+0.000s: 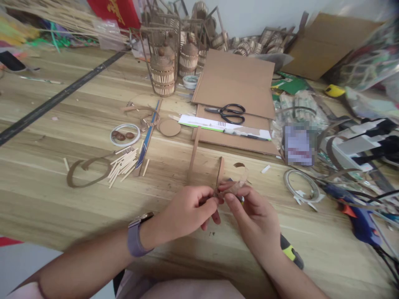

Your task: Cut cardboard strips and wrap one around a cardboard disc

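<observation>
My left hand (198,206) and my right hand (256,216) meet low in the middle of the view. Both are closed, fingertips pinching a thin brown cardboard strip (241,179) that curls up above the right fingers. The exact grip is partly hidden by the fingers. One straight brown strip (220,168) stands just beyond the left fingertips; another brown strip (193,153) lies farther left. Partly covered by my right hand and wrist is a black and yellow-green handled tool (291,251) on the wooden table (168,170).
Black scissors (232,113) lie on cardboard sheets (237,83). Small sticks (124,166), a tape roll (112,142) around brown beads and a cardboard disc (170,127) are to the left. A blue glue gun (358,220) sits right. Lantern-like models (162,77) stand behind.
</observation>
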